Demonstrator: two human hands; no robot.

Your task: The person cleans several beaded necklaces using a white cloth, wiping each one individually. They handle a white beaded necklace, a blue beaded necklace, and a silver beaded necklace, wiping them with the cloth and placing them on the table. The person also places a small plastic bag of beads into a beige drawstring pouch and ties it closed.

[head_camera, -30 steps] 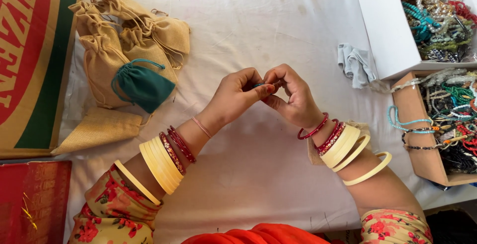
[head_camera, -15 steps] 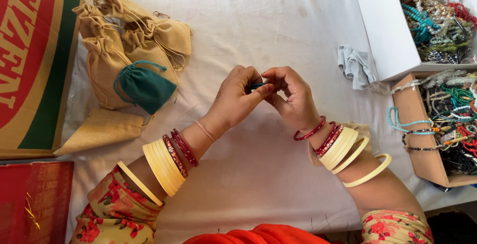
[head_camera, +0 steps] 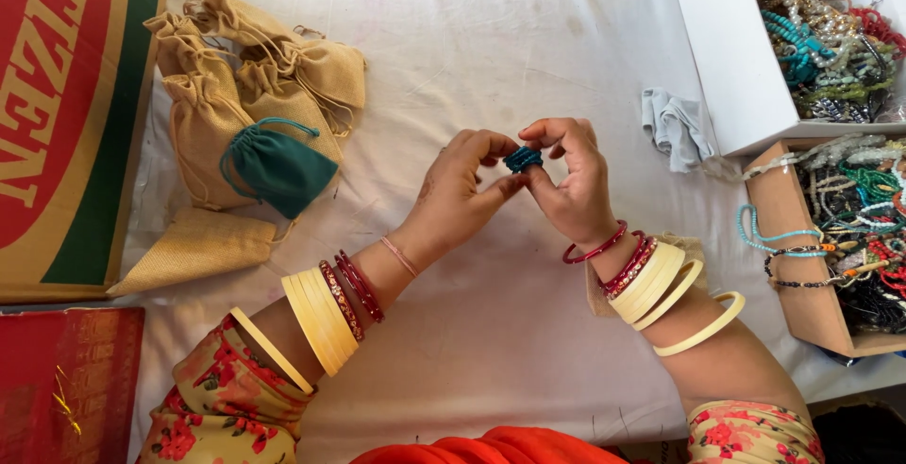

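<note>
Teal bead bracelet (head_camera: 522, 158) bunched small, pinched between both hands above tabletop (head_camera: 491, 67), right of green pouch (head_camera: 278, 168). Right hand (head_camera: 569, 185) fingertips closed on it from right; left hand (head_camera: 458, 202) thumb and forefinger narrow, touching its left side. Long axis indistinct.

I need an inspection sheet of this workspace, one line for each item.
Surface: table under a white cloth, creased.
Job's things: small teal item, pinched between both hands.
Clutter: tan drawstring pouches, one green pouch, grey cloth.
Hands: left hand and right hand raised together, fingertips on the teal item; bangles on both wrists.
Cables: nothing seen.
Surroundings: white box and brown box of bead jewellery at right; printed cardboard at left.
</note>
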